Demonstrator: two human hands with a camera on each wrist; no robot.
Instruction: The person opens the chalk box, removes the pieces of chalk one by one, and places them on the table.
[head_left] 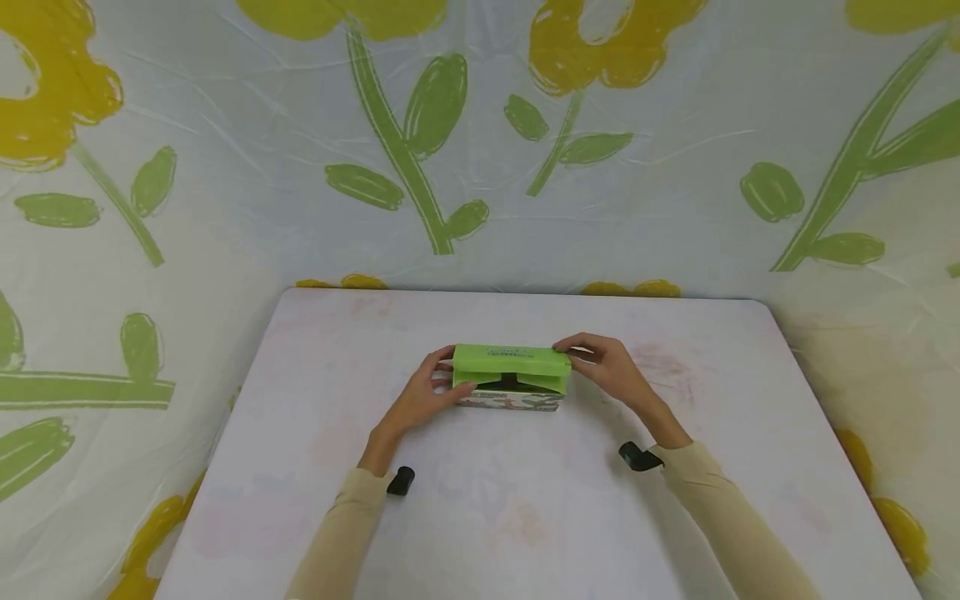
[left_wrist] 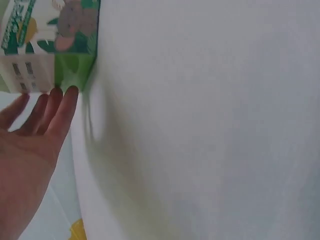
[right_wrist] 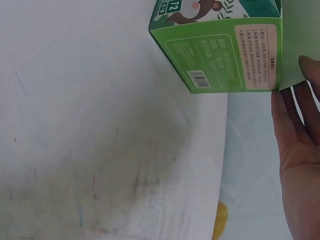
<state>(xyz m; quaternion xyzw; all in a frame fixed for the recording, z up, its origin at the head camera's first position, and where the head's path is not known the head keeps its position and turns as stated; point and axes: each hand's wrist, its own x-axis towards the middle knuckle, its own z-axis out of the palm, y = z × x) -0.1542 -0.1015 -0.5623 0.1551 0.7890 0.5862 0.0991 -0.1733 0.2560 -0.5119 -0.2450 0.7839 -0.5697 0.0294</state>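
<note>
A small green cardboard box (head_left: pixel 510 402) stands on the white table, its front printed with cartoon animals. Its green lid (head_left: pixel 513 360) is raised at the front, leaving a dark gap with a dark notch in the middle. My left hand (head_left: pixel 422 396) holds the box's left end, thumb at the front corner and fingers along the end. In the left wrist view, those fingertips (left_wrist: pixel 71 91) touch the green end panel. At the opposite end, my right hand (head_left: pixel 611 367) pinches the lid's right corner; in the right wrist view the thumb (right_wrist: pixel 311 70) lies against the pale green flap. Inside the box is hidden.
The white table (head_left: pixel 510 533) has rounded back corners and faint coloured smudges. Behind and beside it hangs a pale cloth (head_left: pixel 285 183) printed with yellow flowers and green leaves. A black wrist camera sits by each sleeve, at the left (head_left: pixel 401 481) and the right (head_left: pixel 639 457).
</note>
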